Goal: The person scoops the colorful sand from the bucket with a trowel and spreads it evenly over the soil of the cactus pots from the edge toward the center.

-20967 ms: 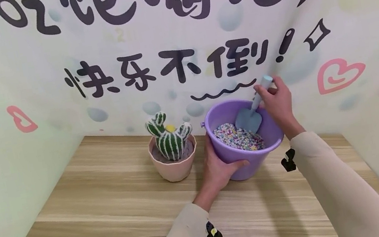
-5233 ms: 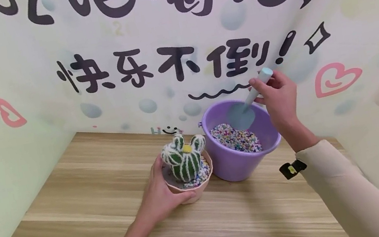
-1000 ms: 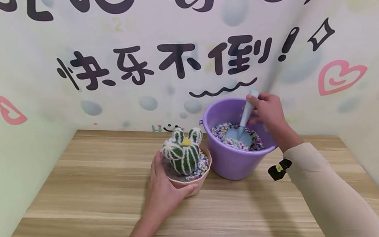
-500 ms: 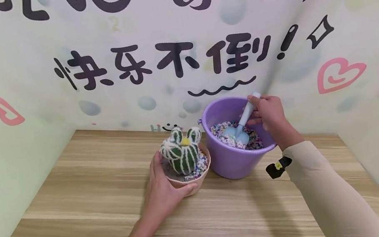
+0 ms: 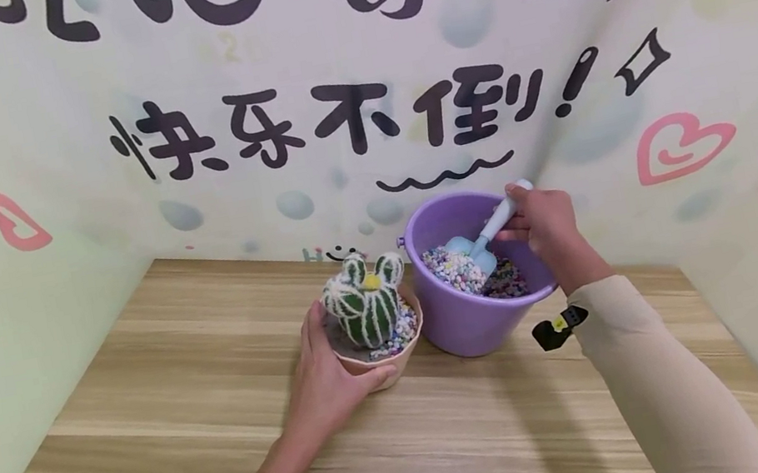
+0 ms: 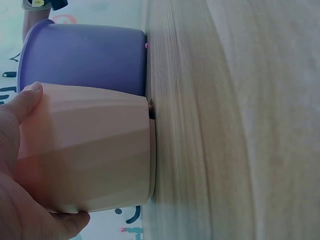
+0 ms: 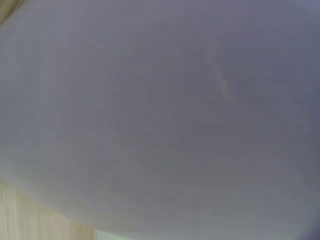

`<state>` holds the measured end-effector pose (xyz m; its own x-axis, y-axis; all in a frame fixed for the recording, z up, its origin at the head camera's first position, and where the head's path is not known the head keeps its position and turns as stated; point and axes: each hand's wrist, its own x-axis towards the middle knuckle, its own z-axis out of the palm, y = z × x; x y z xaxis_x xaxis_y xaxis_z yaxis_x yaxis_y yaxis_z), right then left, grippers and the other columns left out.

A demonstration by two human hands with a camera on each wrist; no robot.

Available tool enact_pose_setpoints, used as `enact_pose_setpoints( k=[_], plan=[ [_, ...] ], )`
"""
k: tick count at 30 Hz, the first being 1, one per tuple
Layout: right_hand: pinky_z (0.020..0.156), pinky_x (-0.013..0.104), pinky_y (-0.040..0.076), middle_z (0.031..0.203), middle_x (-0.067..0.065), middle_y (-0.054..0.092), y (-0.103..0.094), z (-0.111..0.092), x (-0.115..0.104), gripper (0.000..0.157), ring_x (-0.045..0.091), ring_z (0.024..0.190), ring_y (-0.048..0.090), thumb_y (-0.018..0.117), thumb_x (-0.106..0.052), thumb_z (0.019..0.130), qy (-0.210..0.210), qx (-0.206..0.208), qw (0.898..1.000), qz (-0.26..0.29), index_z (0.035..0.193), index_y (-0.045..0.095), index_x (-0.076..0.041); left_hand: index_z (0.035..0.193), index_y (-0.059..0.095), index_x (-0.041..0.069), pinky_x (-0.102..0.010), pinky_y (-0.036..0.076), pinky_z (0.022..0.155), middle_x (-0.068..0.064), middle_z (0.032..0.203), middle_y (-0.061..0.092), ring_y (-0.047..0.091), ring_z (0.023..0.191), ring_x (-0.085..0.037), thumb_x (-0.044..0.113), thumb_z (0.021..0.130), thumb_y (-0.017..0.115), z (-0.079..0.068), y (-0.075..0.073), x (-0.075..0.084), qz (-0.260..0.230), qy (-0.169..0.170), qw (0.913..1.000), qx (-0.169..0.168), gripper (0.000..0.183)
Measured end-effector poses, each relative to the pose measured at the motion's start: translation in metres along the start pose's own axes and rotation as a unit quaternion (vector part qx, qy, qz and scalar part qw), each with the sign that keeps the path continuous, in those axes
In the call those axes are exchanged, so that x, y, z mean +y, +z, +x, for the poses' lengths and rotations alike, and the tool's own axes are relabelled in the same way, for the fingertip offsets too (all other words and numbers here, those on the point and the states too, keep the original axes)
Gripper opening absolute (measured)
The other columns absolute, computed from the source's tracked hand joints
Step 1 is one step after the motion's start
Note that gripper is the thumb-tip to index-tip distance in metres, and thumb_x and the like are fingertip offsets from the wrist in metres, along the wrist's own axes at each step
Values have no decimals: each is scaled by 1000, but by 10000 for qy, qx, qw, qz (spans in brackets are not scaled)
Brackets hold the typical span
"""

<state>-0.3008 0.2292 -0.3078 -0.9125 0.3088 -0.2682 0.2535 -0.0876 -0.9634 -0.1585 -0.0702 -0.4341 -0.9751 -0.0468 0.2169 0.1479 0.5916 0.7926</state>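
Shovel [image 5: 494, 228] slants blade-first down-left into the bucket [image 5: 468, 331], right grip [image 5: 550, 225] pinching its handle [image 5: 501, 216], left grip [image 5: 325, 385] clasping the pot [image 6: 90, 145].

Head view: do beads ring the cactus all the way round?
No, the beads lie on the picture-right side of the cactus, while bare grey surface shows on its picture-left side.

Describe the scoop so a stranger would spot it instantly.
On the wooden table stands a purple bucket holding multicoloured beads. The scoop has its blade inside, its handle in the right hand; all light blue, it stands apart from bucket and beads.
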Motion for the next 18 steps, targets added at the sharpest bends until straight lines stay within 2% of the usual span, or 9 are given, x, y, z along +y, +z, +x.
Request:
enact_pose_setpoints(
  k=[3,10,18],
  plan=[
    [53,34,59,64,6,66,-1,-1,-2,42,17,57,69,62,-23,95,32,69,9996,262,125,45,0,155,8,8,-54,33,112,-17,157,21,32,140,-37,50,59,90,0,0,-1,12,-17,10000,-16,133],
    [56,34,59,66,6,67,-5,-3,-6,49,19,59,71,63,-24,95,-28,134,9974,703,132,39,-1,154,10,8,-53,34,111,-16,154,25,35,138,-36,48,59,91,0,1,1,9,-6,9999,118,132],
    [55,37,59,67,10,67,-12,-6,-9,28,24,58,70,64,-19,94,39,77,9890,1475,114,49,-7,154,12,9,-54,36,109,-14,154,27,37,137,-36,49,56,92,-3,6,5,12,-127,9994,332,132]
  ],
)
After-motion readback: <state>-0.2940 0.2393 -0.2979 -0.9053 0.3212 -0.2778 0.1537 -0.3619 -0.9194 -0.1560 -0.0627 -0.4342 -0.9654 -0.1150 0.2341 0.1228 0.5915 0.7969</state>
